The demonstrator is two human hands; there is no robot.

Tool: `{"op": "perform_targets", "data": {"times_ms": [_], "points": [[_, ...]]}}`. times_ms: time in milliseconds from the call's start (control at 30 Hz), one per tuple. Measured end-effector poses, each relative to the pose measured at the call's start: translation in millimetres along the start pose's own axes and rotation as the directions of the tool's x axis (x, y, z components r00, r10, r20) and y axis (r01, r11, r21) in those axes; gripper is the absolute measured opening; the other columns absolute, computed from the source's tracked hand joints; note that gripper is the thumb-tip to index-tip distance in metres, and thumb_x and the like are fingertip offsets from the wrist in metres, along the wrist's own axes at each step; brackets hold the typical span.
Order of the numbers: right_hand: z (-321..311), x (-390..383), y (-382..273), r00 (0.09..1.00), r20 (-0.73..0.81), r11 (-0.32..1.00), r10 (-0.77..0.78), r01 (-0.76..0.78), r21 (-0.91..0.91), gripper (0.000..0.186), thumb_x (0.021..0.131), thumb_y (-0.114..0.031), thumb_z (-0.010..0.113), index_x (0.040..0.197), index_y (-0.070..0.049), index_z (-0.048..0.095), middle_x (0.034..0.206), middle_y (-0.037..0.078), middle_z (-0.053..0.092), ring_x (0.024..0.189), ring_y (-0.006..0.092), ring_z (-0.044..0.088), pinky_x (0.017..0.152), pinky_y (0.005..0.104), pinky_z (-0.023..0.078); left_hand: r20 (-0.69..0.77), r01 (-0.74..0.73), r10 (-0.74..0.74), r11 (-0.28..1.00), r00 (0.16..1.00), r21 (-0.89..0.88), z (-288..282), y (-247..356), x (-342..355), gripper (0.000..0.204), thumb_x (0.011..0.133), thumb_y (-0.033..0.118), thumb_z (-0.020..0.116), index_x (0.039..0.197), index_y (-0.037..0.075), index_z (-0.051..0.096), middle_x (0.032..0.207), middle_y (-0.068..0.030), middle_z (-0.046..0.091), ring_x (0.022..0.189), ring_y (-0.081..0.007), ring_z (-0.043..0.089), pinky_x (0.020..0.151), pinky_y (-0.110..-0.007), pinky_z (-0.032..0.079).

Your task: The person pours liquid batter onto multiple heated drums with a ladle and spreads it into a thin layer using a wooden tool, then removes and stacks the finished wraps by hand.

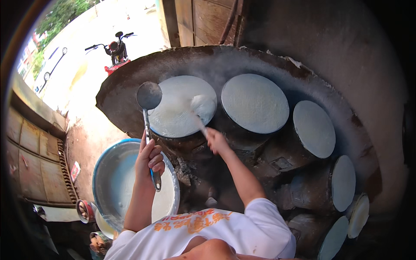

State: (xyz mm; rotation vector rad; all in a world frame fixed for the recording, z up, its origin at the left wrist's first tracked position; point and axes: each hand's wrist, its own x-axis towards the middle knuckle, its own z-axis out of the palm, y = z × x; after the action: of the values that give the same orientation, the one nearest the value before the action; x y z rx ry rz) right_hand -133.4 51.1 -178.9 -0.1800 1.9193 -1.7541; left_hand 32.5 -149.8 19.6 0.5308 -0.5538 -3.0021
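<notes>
My left hand point(149, 159) grips the handle of a metal ladle point(149, 95), its dark bowl raised at the left edge of a round griddle point(169, 121) coated in pale batter. A large blue-rimmed basin point(106, 164) of white liquid lies below that hand. My right hand point(214, 140) is closed on a light-handled spreader point(200, 123), whose blurred pale head rests on or just over the batter. Haze hangs over this griddle, so the head's exact shape is unclear.
More coated griddles point(255, 102) curve away to the right along a dark curved metal surround point(117, 99). A red scooter point(116, 54) stands outside at upper left, with a car beyond. Metal panels point(32, 164) line the left. Small containers point(85, 212) sit at lower left.
</notes>
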Motion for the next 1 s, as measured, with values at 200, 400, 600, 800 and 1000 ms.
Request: {"op": "perform_targets", "data": {"times_ms": [200, 400, 600, 800, 1000], "points": [[-73.6, -53.8, -2.4, 0.979, 0.021, 0.956, 0.204, -0.204, 0.21, 0.035, 0.095, -0.022, 0.051, 0.128, -0.012, 0.052, 0.066, -0.002, 0.051, 0.046, 0.0022, 0.041, 0.038, 0.0183, 0.035, -0.056, 0.02, -0.012, 0.991, 0.998, 0.134, 20.3, -29.0, 52.6, 0.051, 0.098, 0.012, 0.043, 0.141, 0.035, 0.029, 0.061, 0.0028, 0.029, 0.041, -0.0042, 0.029, 0.032, -0.018, 0.027], [-66.4, 29.0, -9.7, 0.916, -0.162, 0.823, -0.366, 0.238, -0.515, 0.032, 0.091, -0.022, 0.053, 0.123, -0.017, 0.057, 0.067, 0.009, 0.059, 0.051, 0.0233, 0.055, 0.047, 0.0364, 0.045, -0.047, 0.126, -0.12, 0.981, 0.992, 0.145, 31.8, -55.5, 92.5, 0.05, 0.098, 0.015, 0.044, 0.14, 0.038, 0.031, 0.06, 0.0032, 0.028, 0.04, -0.0046, 0.029, 0.033, -0.018, 0.027], [-88.2, -5.8, 1.1, 0.839, -0.389, 0.731, -0.381, 0.015, -0.682, 0.032, 0.09, -0.02, 0.053, 0.119, -0.006, 0.057, 0.074, 0.022, 0.062, 0.068, 0.04, 0.06, 0.059, 0.0489, 0.048, 0.147, 0.336, -0.32, 0.936, 0.936, -0.102, 46.4, -43.1, 124.1, 0.044, 0.099, 0.017, 0.041, 0.137, 0.04, 0.035, 0.062, 0.0041, 0.029, 0.041, -0.0033, 0.029, 0.034, -0.018, 0.027], [-71.0, 35.4, -7.7, 0.785, -0.237, 0.584, -0.573, 0.188, -0.79, 0.03, 0.089, -0.017, 0.053, 0.116, -0.006, 0.058, 0.076, 0.023, 0.062, 0.072, 0.0401, 0.061, 0.062, 0.0484, 0.048, -0.053, 0.342, -0.365, 0.907, 0.93, -0.245, 23.0, -31.2, 176.5, 0.004, 0.097, 0.022, 0.05, 0.098, 0.019, 0.053, 0.061, 0.0053, 0.034, 0.042, -0.0028, 0.033, 0.037, -0.018, 0.029], [-85.1, 25.4, -33.8, 0.945, -0.086, 0.672, -0.315, 0.158, -0.723, 0.028, 0.092, -0.022, 0.049, 0.115, -0.009, 0.059, 0.089, 0.022, 0.064, 0.082, 0.0399, 0.06, 0.068, 0.0488, 0.048, -0.099, 0.366, -0.403, 0.892, 0.91, -0.266, 34.2, -30.4, 190.2, 0.026, 0.094, 0.023, 0.055, 0.074, 0.013, 0.042, 0.058, 0.0054, 0.037, 0.042, -0.003, 0.034, 0.038, -0.019, 0.029]]}}
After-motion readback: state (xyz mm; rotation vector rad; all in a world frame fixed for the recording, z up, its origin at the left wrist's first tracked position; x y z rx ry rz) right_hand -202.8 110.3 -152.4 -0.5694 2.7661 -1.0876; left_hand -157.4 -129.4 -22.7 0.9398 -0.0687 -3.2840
